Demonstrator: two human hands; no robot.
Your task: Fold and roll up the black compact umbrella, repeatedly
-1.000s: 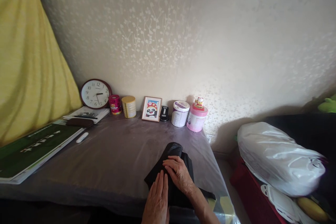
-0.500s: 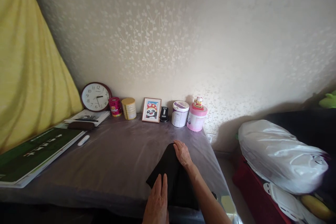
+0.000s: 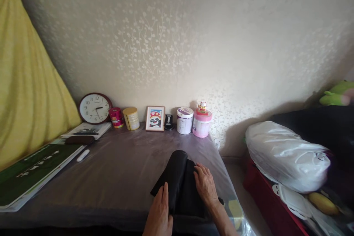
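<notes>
A piece of black cloth (image 3: 177, 166), folded with a thick rounded fold along its left part, lies near the front edge of the table. My left hand (image 3: 160, 206) rests against the lower left side of that fold, its fingers stretched out and close together. On the flatter right part of the cloth lies my right hand (image 3: 206, 184), fingers spread and slightly bent, holding nothing.
Along the wall stand a clock (image 3: 95, 108), a pink can (image 3: 116, 117), a yellow can (image 3: 131, 118), a framed panda picture (image 3: 155, 118) and two tubs. A green board (image 3: 38, 171) lies left. Beyond the right edge are a white bag (image 3: 284, 156) and a red box (image 3: 260, 191).
My right hand has moved down from the cloth's top edge to its right part. The left part of the cloth now stands up as a rounder fold. The view has shifted slightly right.
</notes>
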